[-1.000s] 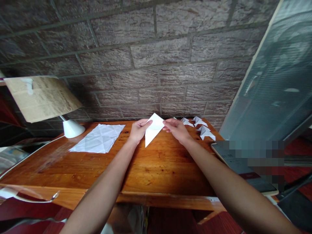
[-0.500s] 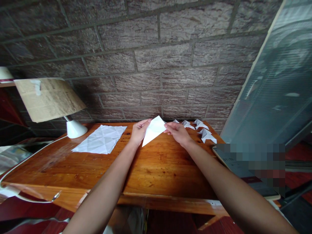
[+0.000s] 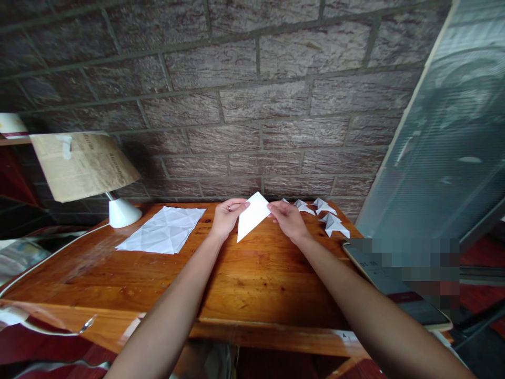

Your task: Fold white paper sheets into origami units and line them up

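A white paper folded into a triangle is held up over the far part of the wooden table. My left hand pinches its left edge, and a ring shows on one finger. My right hand pinches its right corner. Both hands have fingers closed on the paper. The triangle's long point hangs down towards the tabletop.
A creased white sheet lies flat at the left. Several small folded paper pieces sit at the far right. A white lamp base with a paper-covered shade stands at the back left. A tablet lies at the right edge, and a brick wall backs the table.
Both hands kept hold of the folded paper while turning it slightly; its lower point now hangs more steeply. The view shifted a little, so everything sits lower in the picture.
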Demonstrator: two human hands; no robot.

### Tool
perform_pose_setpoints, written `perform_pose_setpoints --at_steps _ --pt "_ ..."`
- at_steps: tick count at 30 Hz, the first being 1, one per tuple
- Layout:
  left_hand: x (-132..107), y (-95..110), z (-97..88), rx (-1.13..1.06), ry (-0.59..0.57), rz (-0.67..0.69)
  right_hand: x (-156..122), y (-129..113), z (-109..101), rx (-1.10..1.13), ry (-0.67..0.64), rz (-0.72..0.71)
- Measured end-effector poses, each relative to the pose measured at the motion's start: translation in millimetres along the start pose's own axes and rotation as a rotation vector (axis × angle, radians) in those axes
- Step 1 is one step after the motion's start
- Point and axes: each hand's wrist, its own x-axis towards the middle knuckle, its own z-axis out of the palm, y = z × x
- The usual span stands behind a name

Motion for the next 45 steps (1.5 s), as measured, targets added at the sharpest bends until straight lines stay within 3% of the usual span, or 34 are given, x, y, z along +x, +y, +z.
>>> perform_pose_setpoints --at_steps 7,11,16,20,29,39,45 --pt "2.6 0.5 -5.9 0.067 -0.036 -0.014 -1.5 -6.0 -5.4 -0.051 -0.130 0.030" --pt "3.5 -0.6 -7.6 0.080 -0.111 -0.001 -1.5 -5.7 -5.4 -0.065 -0.118 0.011" --pt "2.4 0.6 -5.2 0.149 -0.110 0.023 0.3 -1.2 -4.3 -0.078 -0.089 0.002" --pt "2.5 1.7 -6.2 0.130 -0.131 -0.009 -0.3 -3.4 -4.8 -0.101 -0.091 -0.047" --pt "6.2 -3.3 -16.0 0.061 -0.235 -0.094 -0.6 -7.4 -6.1 -0.051 -0.159 -0.006" --pt "3.8 -2.9 -10.5 0.117 -0.230 -0.030 -0.6 -7.1 -5.8 -0.090 -0.134 -0.001" --pt "2.1 -1.3 -5.7 0.118 -0.161 -0.012 -0.6 -7.2 -5.1 -0.140 -0.122 -0.075"
